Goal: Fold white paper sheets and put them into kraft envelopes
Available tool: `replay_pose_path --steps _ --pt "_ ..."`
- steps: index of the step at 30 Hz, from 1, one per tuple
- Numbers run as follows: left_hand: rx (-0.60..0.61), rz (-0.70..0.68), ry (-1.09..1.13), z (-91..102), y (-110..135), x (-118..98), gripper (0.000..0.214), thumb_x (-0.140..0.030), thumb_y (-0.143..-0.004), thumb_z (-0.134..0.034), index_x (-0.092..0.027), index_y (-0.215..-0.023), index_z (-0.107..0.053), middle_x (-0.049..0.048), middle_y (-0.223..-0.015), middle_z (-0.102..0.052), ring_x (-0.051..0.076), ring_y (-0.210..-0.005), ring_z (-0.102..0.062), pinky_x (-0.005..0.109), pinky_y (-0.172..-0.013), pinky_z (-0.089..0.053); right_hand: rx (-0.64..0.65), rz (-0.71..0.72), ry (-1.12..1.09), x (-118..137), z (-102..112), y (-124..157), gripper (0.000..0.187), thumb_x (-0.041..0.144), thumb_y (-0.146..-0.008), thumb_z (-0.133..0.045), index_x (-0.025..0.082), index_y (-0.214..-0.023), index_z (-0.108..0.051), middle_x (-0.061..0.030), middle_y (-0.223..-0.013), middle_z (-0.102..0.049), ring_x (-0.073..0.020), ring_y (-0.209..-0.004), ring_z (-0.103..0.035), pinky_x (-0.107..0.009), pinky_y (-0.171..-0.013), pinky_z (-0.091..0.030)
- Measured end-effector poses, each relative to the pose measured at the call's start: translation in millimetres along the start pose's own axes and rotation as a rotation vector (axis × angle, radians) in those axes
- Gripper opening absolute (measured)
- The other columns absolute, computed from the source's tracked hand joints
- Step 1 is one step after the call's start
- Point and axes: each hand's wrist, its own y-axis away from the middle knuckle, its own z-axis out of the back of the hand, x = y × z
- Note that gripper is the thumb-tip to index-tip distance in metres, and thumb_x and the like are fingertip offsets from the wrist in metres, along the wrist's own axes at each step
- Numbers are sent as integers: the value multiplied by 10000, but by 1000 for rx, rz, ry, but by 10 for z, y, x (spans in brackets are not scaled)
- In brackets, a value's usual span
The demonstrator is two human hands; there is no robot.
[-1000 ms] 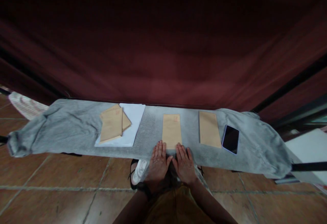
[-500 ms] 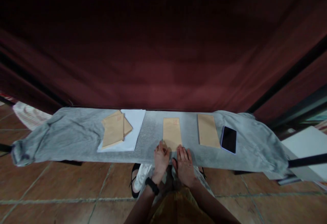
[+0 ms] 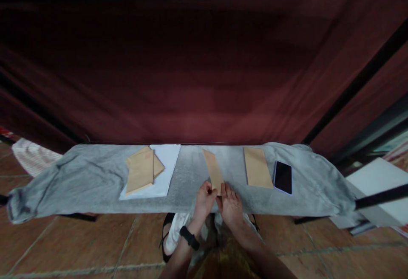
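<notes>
A brown paper envelope (image 3: 213, 169) stands turned partly on edge in front of me, so only a narrow slanted strip of it shows. At its lower left corner my left hand (image 3: 205, 198) has its fingers curled in a pinch on the paper. My right hand (image 3: 230, 204) holds the lower right corner, its fingers together along the edge and its thumb near the bottom. Another brown envelope or small stack of them (image 3: 258, 167) lies to the right. On the left, several brown envelopes (image 3: 140, 170) overlap on white paper sheets (image 3: 170, 166).
A phone (image 3: 283, 177) with a dark screen lies at the right of the grey cloth (image 3: 95, 177) covering the narrow bench. Dark red fabric (image 3: 204, 100) hangs behind it. White boards (image 3: 379, 185) stand at the far right, beside a black bar.
The middle envelope, flat before, has been lifted and tilted by its left side. My left fingers have curled round its corner. The view has also shifted slightly.
</notes>
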Motion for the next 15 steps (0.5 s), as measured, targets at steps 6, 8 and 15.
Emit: replay_pose_path --steps 6,8,15 --pt "-70 19 184 -159 125 -93 416 -582 -807 -713 -205 -979 -677 75 -977 -723 224 -969 -677 336 -900 -522 -20 -337 -1006 -56 187 -216 542 644 -922 -522 179 -1115 -722 -137 -1083 -758 -278 -922 -746 -381 -802 -603" --pt "-97 121 199 -158 124 8 550 -617 -736 -779 -188 -1062 -670 96 -978 -734 252 -971 -703 357 -877 -552 12 -400 -1244 -46 162 -214 657 784 -788 -618 173 -1011 -713 -116 -966 -760 -262 -808 -740 -376 -726 -613" --pt "25 164 126 -156 105 251 362 -376 -827 -714 -187 -1126 -635 103 -1009 -751 235 -921 -743 334 -771 -603 203 -318 -1397 5 -80 -121 656 818 -776 -586 198 -980 -652 -127 -903 -762 -277 -818 -745 -409 -736 -602"
